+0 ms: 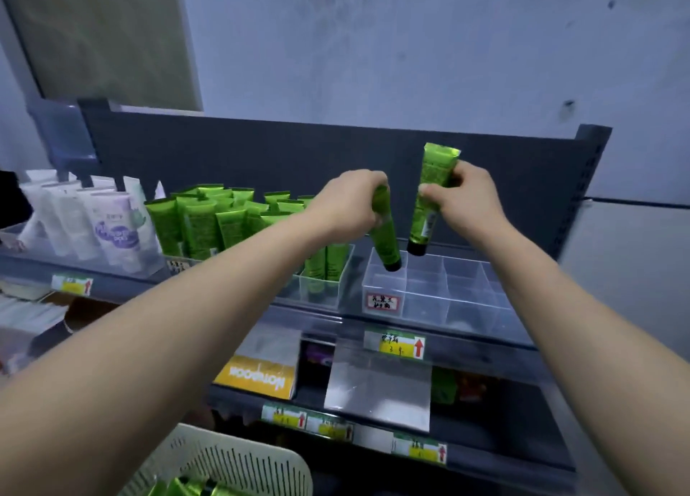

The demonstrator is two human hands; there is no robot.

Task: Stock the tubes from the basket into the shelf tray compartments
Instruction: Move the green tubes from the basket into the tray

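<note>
My left hand [347, 204] grips a green tube [386, 238], black cap down, its cap dipping into the back left compartment of a clear divided tray [440, 294] on the top shelf. My right hand [466, 200] holds a second green tube [429, 197] upright, cap down, just above the tray's back row. The tray's other compartments look bare. At the bottom left stands a cream slotted basket [231, 462] with more green tubes [186, 487] inside.
A neighbouring clear tray [321, 290] left of the divided one holds several green tubes. Further left stand white and purple tubes [112, 230]. The dark shelf back panel [261, 148] rises behind. Lower shelves carry a yellow notebook [257, 376], price tags and clear sheets.
</note>
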